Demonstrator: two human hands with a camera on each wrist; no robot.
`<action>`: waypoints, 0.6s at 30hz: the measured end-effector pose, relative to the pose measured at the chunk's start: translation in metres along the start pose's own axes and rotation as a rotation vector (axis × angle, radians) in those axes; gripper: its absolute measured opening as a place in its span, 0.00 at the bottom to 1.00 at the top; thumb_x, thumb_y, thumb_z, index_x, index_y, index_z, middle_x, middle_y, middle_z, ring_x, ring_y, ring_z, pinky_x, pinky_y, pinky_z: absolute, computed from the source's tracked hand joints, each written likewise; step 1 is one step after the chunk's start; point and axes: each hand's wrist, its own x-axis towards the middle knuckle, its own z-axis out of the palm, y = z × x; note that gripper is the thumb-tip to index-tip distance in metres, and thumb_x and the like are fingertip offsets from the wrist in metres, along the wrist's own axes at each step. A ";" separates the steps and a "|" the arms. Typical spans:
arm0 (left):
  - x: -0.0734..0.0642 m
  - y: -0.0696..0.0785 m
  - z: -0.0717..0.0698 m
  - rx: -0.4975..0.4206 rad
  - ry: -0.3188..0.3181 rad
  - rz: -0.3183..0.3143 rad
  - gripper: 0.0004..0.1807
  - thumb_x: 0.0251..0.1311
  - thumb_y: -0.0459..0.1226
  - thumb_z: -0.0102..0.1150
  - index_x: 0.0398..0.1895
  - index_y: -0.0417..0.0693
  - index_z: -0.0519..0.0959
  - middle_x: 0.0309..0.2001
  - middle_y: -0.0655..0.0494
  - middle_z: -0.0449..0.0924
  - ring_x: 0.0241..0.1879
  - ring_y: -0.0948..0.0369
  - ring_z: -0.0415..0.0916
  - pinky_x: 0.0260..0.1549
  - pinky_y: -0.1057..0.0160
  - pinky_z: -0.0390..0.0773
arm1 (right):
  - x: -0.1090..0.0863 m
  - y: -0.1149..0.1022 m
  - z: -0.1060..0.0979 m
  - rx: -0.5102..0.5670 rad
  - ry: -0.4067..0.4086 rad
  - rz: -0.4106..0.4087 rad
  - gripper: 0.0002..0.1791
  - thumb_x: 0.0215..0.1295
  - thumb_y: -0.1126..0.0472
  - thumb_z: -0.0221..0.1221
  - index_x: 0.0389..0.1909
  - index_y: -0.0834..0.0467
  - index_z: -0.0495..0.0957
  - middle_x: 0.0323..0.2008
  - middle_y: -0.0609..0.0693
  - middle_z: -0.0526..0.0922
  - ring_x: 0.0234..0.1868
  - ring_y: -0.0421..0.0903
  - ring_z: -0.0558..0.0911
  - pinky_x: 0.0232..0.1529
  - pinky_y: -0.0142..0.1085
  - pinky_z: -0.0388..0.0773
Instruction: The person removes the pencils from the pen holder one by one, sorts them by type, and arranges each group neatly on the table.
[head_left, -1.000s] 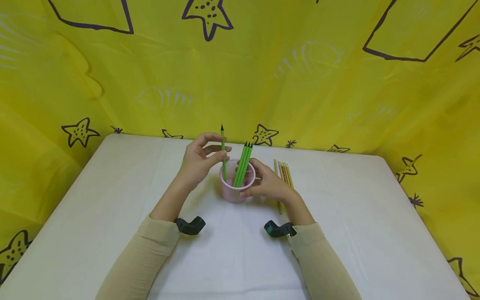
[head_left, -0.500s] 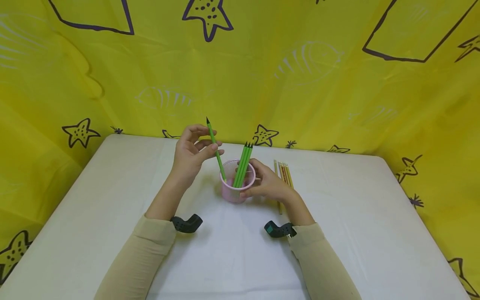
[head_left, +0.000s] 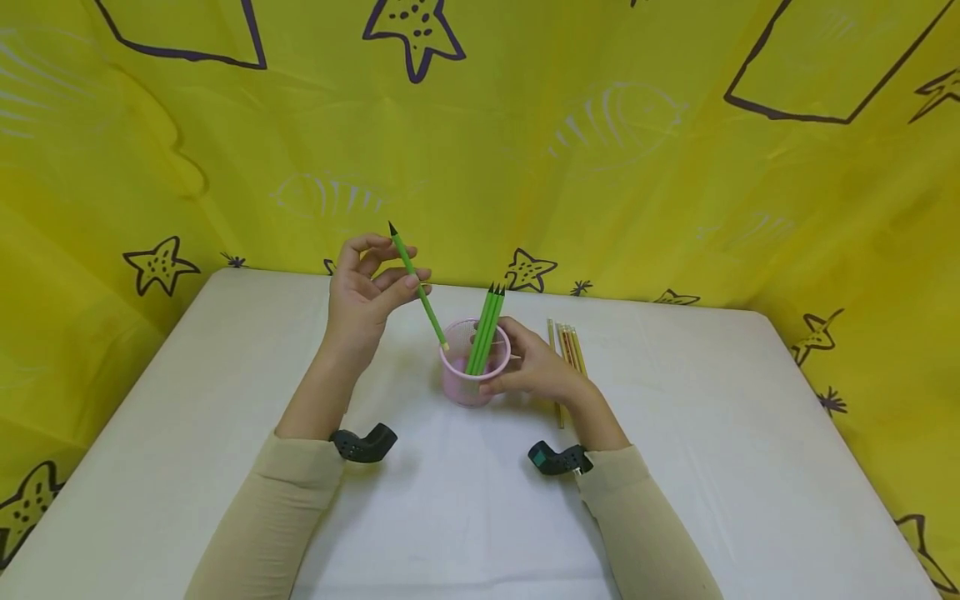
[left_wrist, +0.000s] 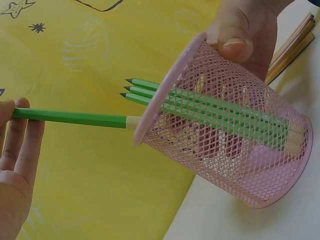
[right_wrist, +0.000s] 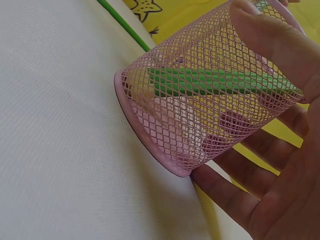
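Observation:
My left hand (head_left: 356, 304) pinches a green pencil (head_left: 418, 287) between thumb and fingers. Its black point is up and its pale end is right at the rim of a pink mesh pencil cup (head_left: 459, 392). The cup stands upright on the white table, with my right hand (head_left: 536, 362) gripping its right side, thumb at the near side and fingers round the far side. Inside the cup, three green pencils (left_wrist: 215, 112) lean together, dark points up. In the right wrist view the thumb (right_wrist: 275, 40) lies along the mesh.
Several yellowish pencils (head_left: 573, 346) lie on the white table (head_left: 675, 417) just right of the right hand. In the right wrist view another green strip (right_wrist: 122, 24) shows beyond the cup. A yellow patterned cloth (head_left: 480, 167) hangs behind the table.
My left hand has moved up and to the left, drawing its pencil from inside the cup to the rim and tilting it. My right hand and the cup stay put.

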 end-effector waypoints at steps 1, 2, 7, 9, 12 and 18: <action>0.000 0.001 0.000 -0.007 0.005 0.002 0.28 0.60 0.16 0.55 0.54 0.55 0.68 0.51 0.45 0.75 0.43 0.55 0.85 0.47 0.53 0.85 | 0.000 0.000 0.000 0.003 0.000 0.000 0.50 0.44 0.71 0.76 0.70 0.52 0.64 0.64 0.54 0.75 0.64 0.54 0.74 0.61 0.49 0.77; 0.000 0.001 0.000 -0.011 0.008 0.004 0.28 0.60 0.16 0.55 0.54 0.55 0.68 0.51 0.46 0.75 0.43 0.55 0.85 0.46 0.53 0.85 | 0.000 0.000 0.000 0.004 0.000 0.001 0.50 0.44 0.71 0.76 0.70 0.52 0.64 0.64 0.54 0.74 0.64 0.54 0.74 0.61 0.49 0.77; 0.001 0.002 -0.002 -0.013 0.021 0.003 0.29 0.60 0.16 0.55 0.56 0.54 0.69 0.51 0.46 0.75 0.42 0.54 0.85 0.46 0.52 0.85 | 0.000 0.001 0.000 0.006 -0.001 0.002 0.50 0.44 0.70 0.76 0.70 0.51 0.64 0.64 0.54 0.74 0.64 0.54 0.74 0.61 0.49 0.77; 0.001 0.004 -0.004 -0.013 0.027 0.004 0.29 0.60 0.16 0.55 0.58 0.53 0.69 0.51 0.45 0.75 0.43 0.54 0.85 0.46 0.52 0.85 | 0.000 0.001 0.000 0.006 -0.003 -0.001 0.50 0.44 0.70 0.76 0.70 0.52 0.63 0.64 0.54 0.74 0.64 0.54 0.73 0.61 0.49 0.76; 0.002 0.007 -0.008 -0.022 0.032 0.010 0.28 0.60 0.17 0.56 0.59 0.51 0.69 0.52 0.44 0.75 0.43 0.53 0.85 0.47 0.53 0.85 | 0.000 0.001 -0.001 0.008 -0.006 -0.005 0.50 0.44 0.71 0.76 0.70 0.52 0.63 0.64 0.55 0.74 0.65 0.55 0.73 0.62 0.50 0.75; 0.003 0.012 -0.014 -0.025 0.045 0.013 0.27 0.61 0.19 0.57 0.60 0.49 0.69 0.52 0.45 0.75 0.44 0.53 0.84 0.46 0.56 0.85 | 0.001 0.001 0.000 0.011 -0.003 -0.001 0.50 0.44 0.71 0.76 0.70 0.53 0.64 0.65 0.56 0.74 0.66 0.55 0.72 0.63 0.50 0.74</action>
